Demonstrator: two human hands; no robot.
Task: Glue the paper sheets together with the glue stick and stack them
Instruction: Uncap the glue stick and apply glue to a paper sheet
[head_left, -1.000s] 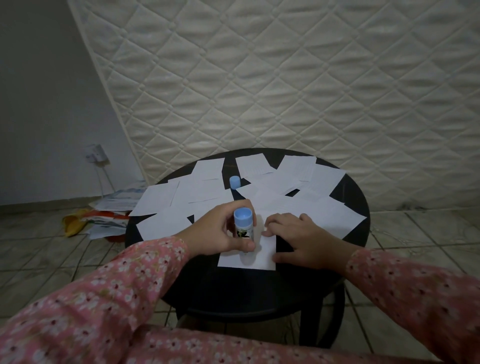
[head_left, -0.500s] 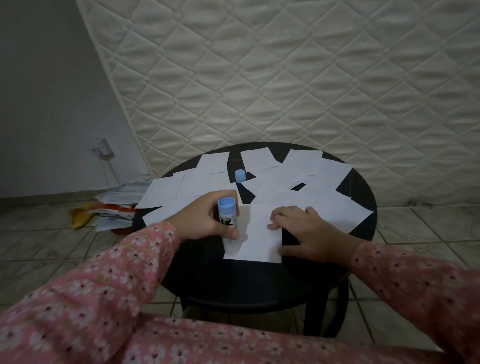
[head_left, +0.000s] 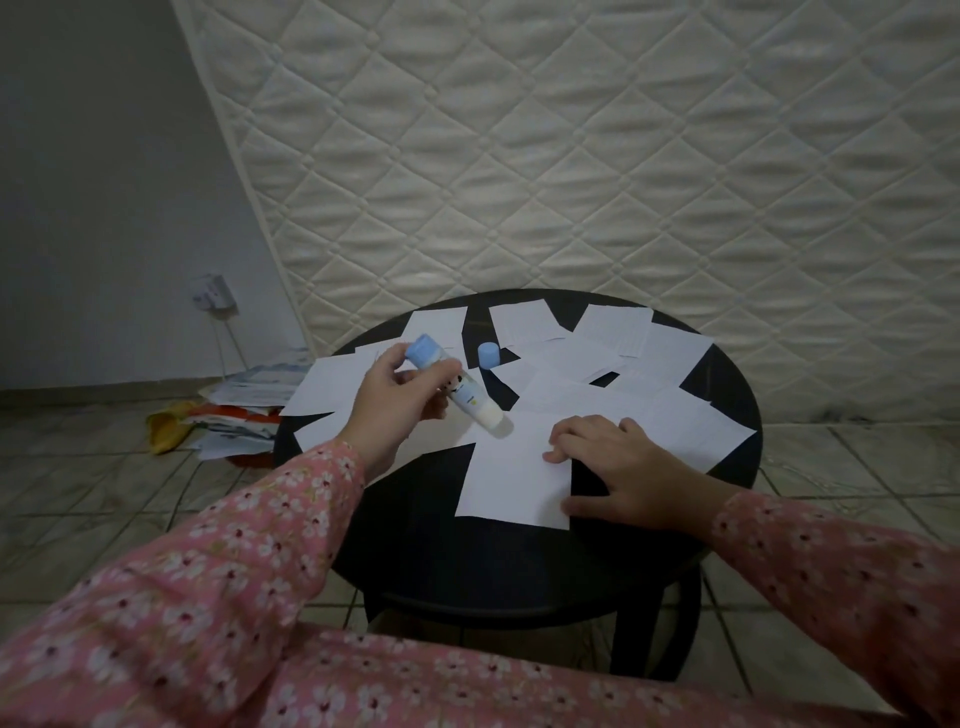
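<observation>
The left hand (head_left: 395, 402) grips a white glue stick with a pale blue base (head_left: 454, 387), fingers and thumb curled round its upper half. The stick is tilted, blue base up and to the far left, its uncapped white tip angled down to the right, at the far left corner of a white rectangular paper sheet (head_left: 511, 478) near the front of a round black table (head_left: 519, 566); whether the tip touches the paper cannot be told. The right hand (head_left: 631, 470) rests on the right edge of that sheet, fingers loosely bent with their tips on the paper and the thumb lying along the sheet's near right corner, grasping nothing. The small blue cap (head_left: 489, 355) stands on the table beyond the stick, apart from it. Many more white paper sheets (head_left: 613, 358) lie scattered and overlapping across the far half of the table. Both arms wear pink floral sleeves (head_left: 208, 597). A quilted cream mattress (head_left: 571, 156) leans behind the table, and a pile of papers (head_left: 244, 410) sits on the tiled floor (head_left: 78, 493) to the left.
</observation>
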